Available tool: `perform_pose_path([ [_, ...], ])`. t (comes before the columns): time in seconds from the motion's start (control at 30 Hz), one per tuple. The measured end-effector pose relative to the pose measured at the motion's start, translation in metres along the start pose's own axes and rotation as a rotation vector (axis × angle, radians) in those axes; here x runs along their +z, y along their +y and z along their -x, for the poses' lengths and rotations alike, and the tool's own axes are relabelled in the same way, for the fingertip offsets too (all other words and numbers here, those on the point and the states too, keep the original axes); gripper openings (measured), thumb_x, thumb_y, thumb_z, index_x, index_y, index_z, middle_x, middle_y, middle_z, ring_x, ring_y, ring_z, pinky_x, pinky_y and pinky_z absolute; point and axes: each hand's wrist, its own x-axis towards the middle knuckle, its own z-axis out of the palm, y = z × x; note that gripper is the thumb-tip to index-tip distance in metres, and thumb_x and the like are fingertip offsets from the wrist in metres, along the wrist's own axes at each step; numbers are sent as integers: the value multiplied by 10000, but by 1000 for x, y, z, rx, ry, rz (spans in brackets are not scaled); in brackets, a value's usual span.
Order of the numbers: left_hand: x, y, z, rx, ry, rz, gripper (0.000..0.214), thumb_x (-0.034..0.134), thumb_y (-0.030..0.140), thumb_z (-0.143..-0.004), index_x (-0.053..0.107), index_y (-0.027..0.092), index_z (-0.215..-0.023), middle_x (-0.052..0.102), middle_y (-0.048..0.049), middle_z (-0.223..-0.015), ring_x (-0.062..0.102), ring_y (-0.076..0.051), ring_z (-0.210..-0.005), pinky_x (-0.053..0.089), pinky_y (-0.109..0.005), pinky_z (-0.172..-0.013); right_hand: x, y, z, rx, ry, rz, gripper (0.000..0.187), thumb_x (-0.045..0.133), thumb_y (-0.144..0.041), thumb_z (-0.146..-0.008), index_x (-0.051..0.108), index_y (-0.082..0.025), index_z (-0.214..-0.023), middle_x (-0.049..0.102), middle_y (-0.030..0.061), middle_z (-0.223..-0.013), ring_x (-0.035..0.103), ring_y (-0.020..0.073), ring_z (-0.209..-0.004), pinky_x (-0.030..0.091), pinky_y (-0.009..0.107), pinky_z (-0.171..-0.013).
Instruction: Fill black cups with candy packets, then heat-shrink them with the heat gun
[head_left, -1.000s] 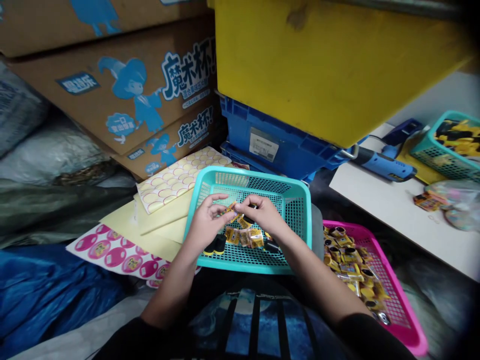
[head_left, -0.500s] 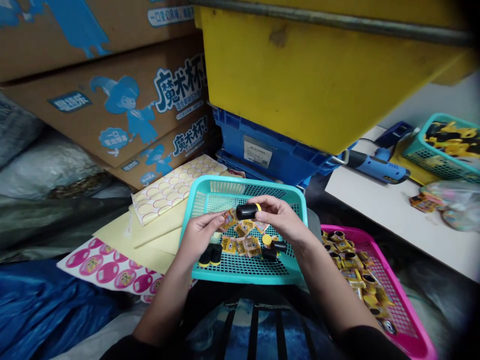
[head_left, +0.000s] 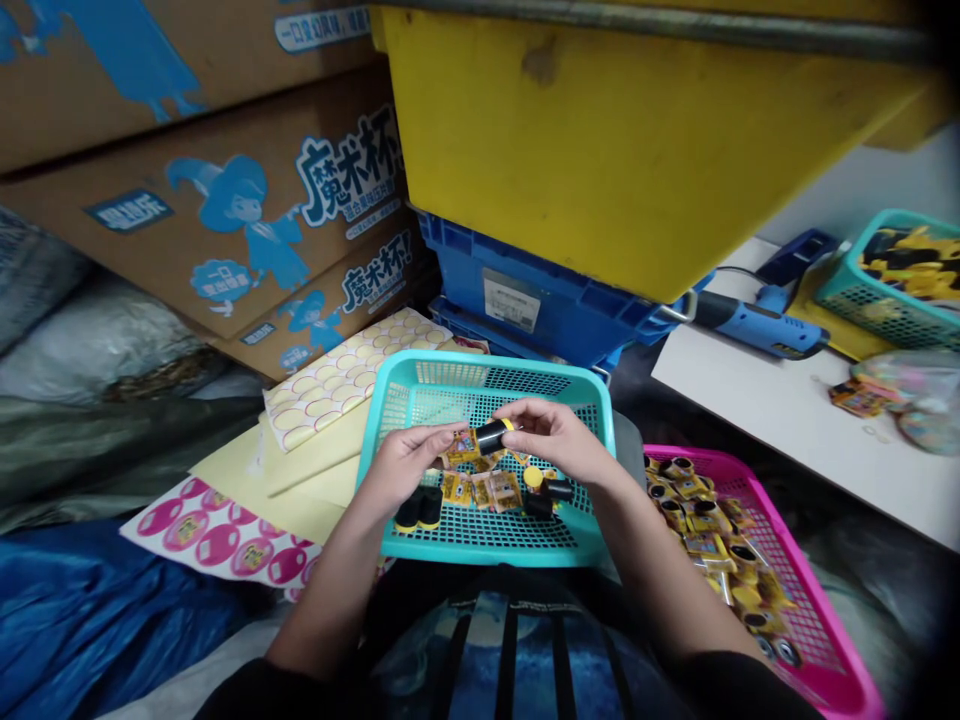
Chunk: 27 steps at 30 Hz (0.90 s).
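Over the turquoise basket (head_left: 495,562), my right hand (head_left: 562,440) grips a small black cylinder with a yellow end (head_left: 491,437), tilted slightly. My left hand (head_left: 405,465) pinches a small yellow printed wrapper (head_left: 462,446) between thumb and fingers. The wrapper's right edge meets or overlaps the cylinder's left end; I cannot tell whether the cylinder is inside it. Below, the basket holds several flat printed wrappers (head_left: 499,490). Two black cylinders (head_left: 420,508) stand at its left, and a yellow cap (head_left: 533,477) lies beside black pieces (head_left: 556,490) at its right.
A pink basket (head_left: 814,590) with wrapped yellow-black pieces sits at right. Sticker sheets (head_left: 225,535) lie at left, near cartons (head_left: 300,230). Yellow (head_left: 600,170) and blue (head_left: 517,290) bins rise ahead. A white table (head_left: 780,410) bears a blue tool (head_left: 757,325) and another turquoise basket (head_left: 862,300).
The black cylinder has tilted and dropped slightly, and now meets the wrapper's edge. My left hand has moved a little toward it. The whole view has shifted slightly.
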Motion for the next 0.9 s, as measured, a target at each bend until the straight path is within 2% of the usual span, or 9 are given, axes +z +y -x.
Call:
perform_pose_path([
  [0.13, 1, -2, -3, -42, -41, 43, 550, 719, 583, -647, 740, 159, -998, 746, -101, -979, 694, -267, -865, 586, -358, -695, 3, 5, -2, 16, 22, 10, 310, 749, -363, -725, 661, -189, -966, 623, 8, -797, 568, 103, -704, 462, 256, -668],
  [0.27, 1, 0, -2, -72, -68, 116, 486, 739, 513, -666, 727, 182, -1022, 714, -85, -1092, 699, -222, -825, 591, -366, -732, 14, 10, -3, -67, 79, 33, 344, 793, -311, -665, 654, -192, -956, 611, 4, -780, 569, 118, -701, 472, 282, -684],
  [0.37, 5, 1, 3, -4, -21, 111, 457, 801, 420, -617, 726, 162, -985, 730, -95, -1009, 687, -228, -854, 587, -353, -734, 24, 16, -2, -173, 103, 26, 342, 807, -289, -652, 665, -210, -953, 609, 22, -898, 588, 133, -780, 482, 305, -754],
  [0.43, 9, 0, 6, 49, 7, 113, 412, 829, 349, -586, 730, 159, -937, 735, -88, -953, 681, -223, -855, 579, -343, -743, 30, 21, -1, -215, 89, -38, 302, 769, -334, -712, 675, -233, -980, 607, 36, -997, 590, 147, -872, 475, 311, -807],
  [0.5, 14, -2, 8, 84, 16, 147, 356, 825, 303, -589, 731, 171, -906, 735, -70, -933, 677, -207, -852, 572, -332, -758, 37, 26, -1, -181, 66, -164, 308, 685, -401, -800, 657, -264, -1074, 599, 42, -1081, 577, 155, -959, 462, 309, -852],
  [0.57, 18, -4, 10, 110, 13, 181, 318, 813, 276, -598, 731, 183, -891, 735, -53, -916, 677, -187, -818, 573, -315, -734, 45, 31, 0, -88, -8, -350, 392, 607, -485, -846, 607, -272, -1175, 595, 55, -1108, 576, 162, -965, 471, 309, -834],
  [0.67, 23, -6, 10, 147, 16, 196, 276, 801, 250, -603, 735, 189, -864, 736, -39, -877, 674, -166, -756, 570, -286, -685, 56, 36, 0, -10, -134, -577, 522, 612, -569, -807, 572, -241, -1211, 599, 76, -1080, 585, 173, -897, 486, 304, -758],
  [0.77, 26, -6, 11, 167, -2, 210, 262, 799, 222, -605, 734, 195, -857, 739, -35, -902, 679, -170, -812, 565, -286, -737, 60, 39, 2, -38, -109, -603, 487, 646, -536, -798, 588, -235, -1177, 599, 64, -1051, 578, 160, -874, 472, 292, -765],
  [0.9, 29, -6, 14, 145, -25, 211, 281, 795, 232, -612, 721, 189, -880, 735, -51, -975, 684, -196, -877, 566, -320, -781, 52, 41, 4, -56, -102, -550, 435, 661, -514, -796, 607, -223, -1115, 604, 39, -950, 564, 126, -760, 464, 285, -753],
])
